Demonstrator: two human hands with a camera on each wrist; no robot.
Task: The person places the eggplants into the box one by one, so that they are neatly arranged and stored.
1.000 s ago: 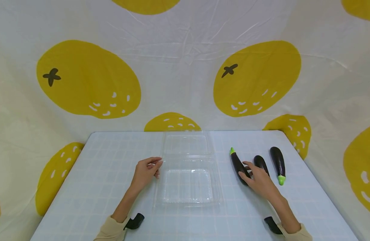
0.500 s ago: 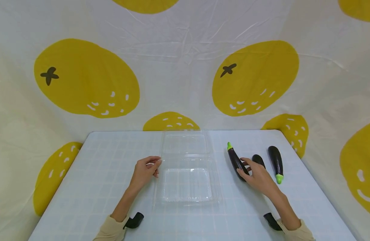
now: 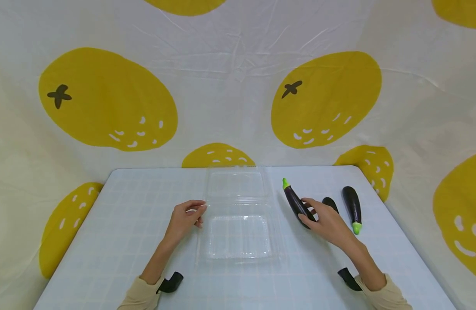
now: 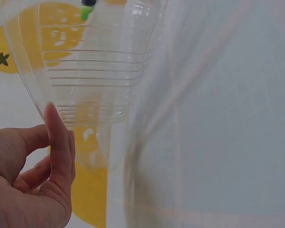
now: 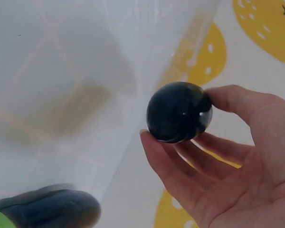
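Note:
A clear plastic clamshell container [image 3: 239, 259] lies opened out on the table, its lid [image 3: 235, 185] away from me. My left hand [image 3: 186, 219] pinches the container's left rim between thumb and fingers; the left wrist view shows the fingertips at the ribbed clear wall [image 4: 97, 71]. To the right of the container, my right hand [image 3: 328, 224] holds a dark purple eggplant [image 3: 293, 200] with a bright green stem, tilted with the stem pointing away and left. It is off the table. From the right wrist view I see the eggplant's rounded end [image 5: 176, 111] between thumb and fingers.
Two more eggplants lie at the right: one [image 3: 352, 206] with its green stem toward me, another [image 3: 330, 203] partly hidden behind my right hand. The table [image 3: 144, 189] wears a pale checked cover. A white curtain [image 3: 230, 86] with yellow fruit prints stands behind it.
My right hand has lifted the eggplant off the table and carried it left, toward the container. The left hand keeps its place at the rim. The head view has shifted slightly.

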